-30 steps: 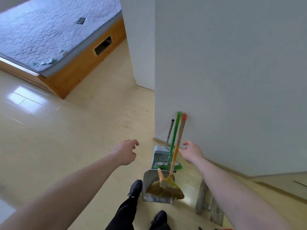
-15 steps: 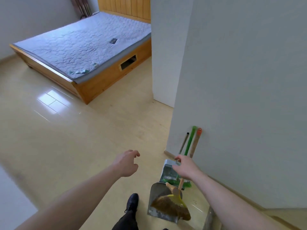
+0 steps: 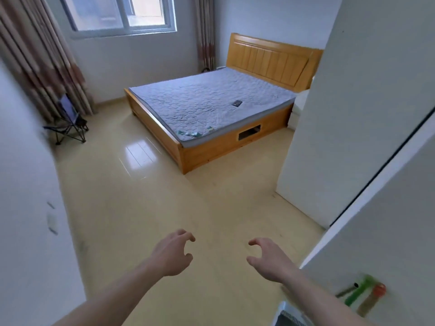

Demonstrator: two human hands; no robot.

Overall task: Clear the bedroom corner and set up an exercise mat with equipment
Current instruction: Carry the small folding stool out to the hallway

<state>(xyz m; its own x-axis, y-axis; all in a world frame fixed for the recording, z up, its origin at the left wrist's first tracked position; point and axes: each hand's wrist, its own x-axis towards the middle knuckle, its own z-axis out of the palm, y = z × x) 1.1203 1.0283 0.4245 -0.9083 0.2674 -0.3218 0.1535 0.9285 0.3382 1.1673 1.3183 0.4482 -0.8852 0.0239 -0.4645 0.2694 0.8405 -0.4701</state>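
My left hand and my right hand are both stretched out in front of me over the pale floor, fingers loosely curled and holding nothing. The tops of the broom handles, one green and one orange-tipped, lean against the white wall at the lower right, just right of my right forearm. A corner of the grey dustpan shows at the bottom edge. No exercise mat or equipment is in view.
A wooden bed with a grey quilted mattress stands at the far right of the room. A folding camp chair sits by the curtains in the far left corner under the window. White walls flank me closely.
My view has lifted from the brooms and dustpan to the whole bedroom. My right hand has left the broom handles and now hangs free beside my left hand.
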